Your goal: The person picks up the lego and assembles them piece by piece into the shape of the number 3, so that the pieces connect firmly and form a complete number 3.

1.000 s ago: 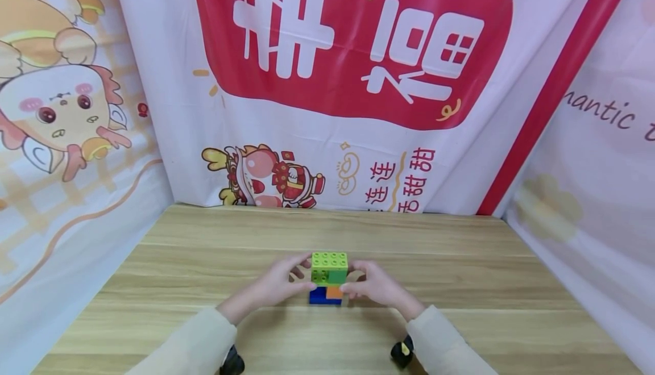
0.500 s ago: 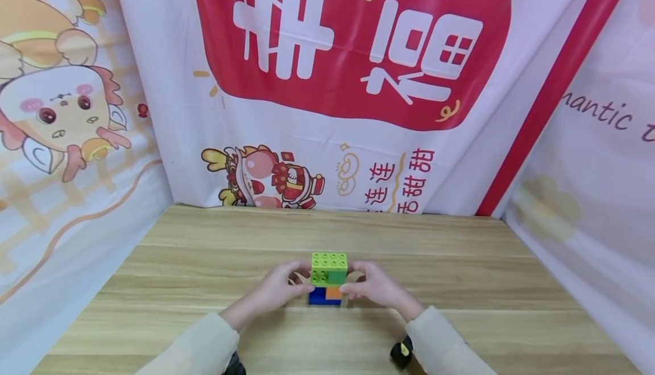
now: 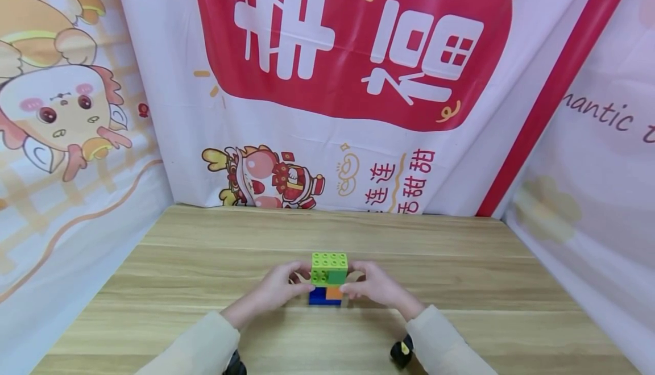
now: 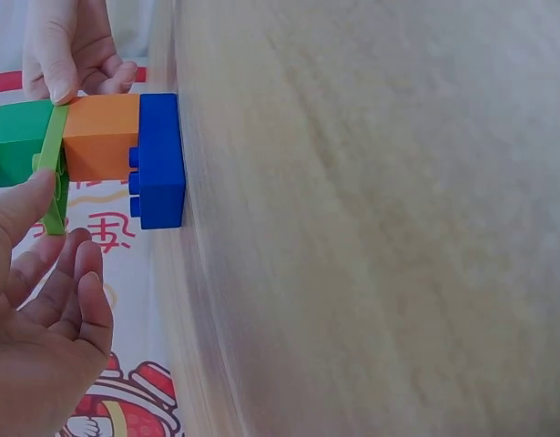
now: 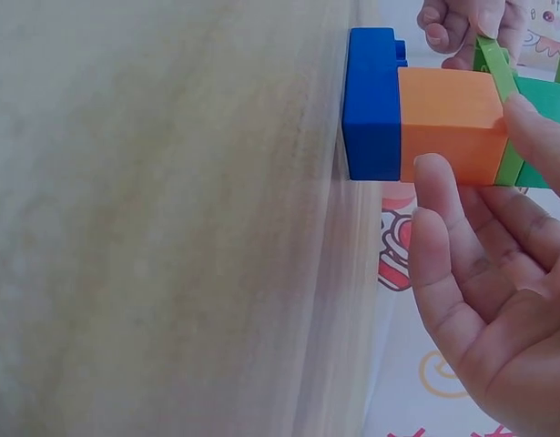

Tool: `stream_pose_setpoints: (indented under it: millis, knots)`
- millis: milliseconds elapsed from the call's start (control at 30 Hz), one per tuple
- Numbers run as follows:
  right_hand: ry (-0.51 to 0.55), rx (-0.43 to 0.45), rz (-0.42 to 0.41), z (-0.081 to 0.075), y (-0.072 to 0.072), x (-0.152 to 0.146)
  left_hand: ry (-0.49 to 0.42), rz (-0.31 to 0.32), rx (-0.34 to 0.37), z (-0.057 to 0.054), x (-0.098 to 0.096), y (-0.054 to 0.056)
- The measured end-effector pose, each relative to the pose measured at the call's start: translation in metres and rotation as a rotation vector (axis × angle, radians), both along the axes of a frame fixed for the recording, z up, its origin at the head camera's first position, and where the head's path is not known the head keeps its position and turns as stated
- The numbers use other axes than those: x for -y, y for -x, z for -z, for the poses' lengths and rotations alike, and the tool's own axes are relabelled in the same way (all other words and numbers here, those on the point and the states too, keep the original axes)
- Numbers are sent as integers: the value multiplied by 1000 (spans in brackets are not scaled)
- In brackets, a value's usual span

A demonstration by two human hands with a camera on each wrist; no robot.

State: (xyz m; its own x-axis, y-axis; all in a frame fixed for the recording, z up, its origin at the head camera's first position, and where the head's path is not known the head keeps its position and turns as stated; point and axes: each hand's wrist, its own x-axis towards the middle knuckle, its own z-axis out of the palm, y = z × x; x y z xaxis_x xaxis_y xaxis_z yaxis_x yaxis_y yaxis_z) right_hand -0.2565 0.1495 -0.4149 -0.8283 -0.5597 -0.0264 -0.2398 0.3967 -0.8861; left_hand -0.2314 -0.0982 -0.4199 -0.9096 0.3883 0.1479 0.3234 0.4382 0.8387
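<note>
A stack of toy building bricks stands upright on the table. At its bottom lies a blue brick (image 3: 318, 296), with an orange brick (image 3: 334, 292) on its right part. Over the orange brick sits a thin light-green plate (image 4: 54, 137), bearing a green brick (image 3: 337, 276). Another light-green piece (image 3: 330, 260) with studs tops the stack. My left hand (image 3: 276, 287) pinches the left end of the lower light-green plate between thumb and fingers. From the other side my right hand (image 3: 377, 285) pinches the plate's right end, its thumb (image 5: 539, 137) near the green brick.
The wooden table (image 3: 204, 250) reaches back to a white curtain (image 3: 164, 136) with red print. Further printed curtains hang at the left and right. A black and yellow object (image 3: 401, 352) shows by the right sleeve.
Over the past second my left hand shifts very slightly at the lower plate. The stack and my right hand stay practically still.
</note>
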Motion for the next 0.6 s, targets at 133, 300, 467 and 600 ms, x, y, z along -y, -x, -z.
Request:
stream_pose_setpoints:
  millis: [133,300,467,600]
  knots:
    - [-4,11,1,-1,1,0,3,2,23,-1,0,1]
    - [4,21,5,0,4,0,-3,8,20,0,1,4]
    - [11,19,12,1,6,1,-9,13,-7,1,1,8]
    - [9,3,13,1,8,2,1,6,4,1,2,11]
